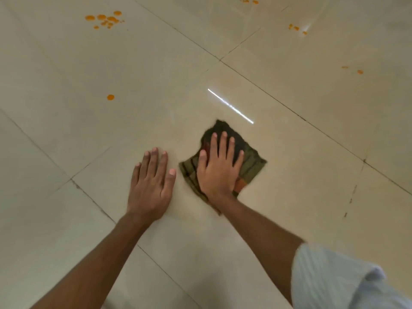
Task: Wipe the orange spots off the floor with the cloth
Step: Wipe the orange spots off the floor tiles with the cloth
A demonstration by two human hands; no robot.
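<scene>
A dark green and brown cloth (249, 161) lies flat on the pale tiled floor (289, 90). My right hand (219, 168) presses down on it with fingers spread. My left hand (150, 184) rests palm down on the bare tile just left of the cloth, holding nothing. A single orange spot (110, 97) sits to the far left of the hands. A cluster of orange spots (104, 20) lies at the top left. Smaller orange spots show at the top (248, 1), the upper right (296, 28) and the right (359, 72).
Dark grout lines cross the glossy tiles diagonally. A bright reflected streak of light (230, 106) lies just beyond the cloth. My pale blue sleeve (338, 279) fills the bottom right corner.
</scene>
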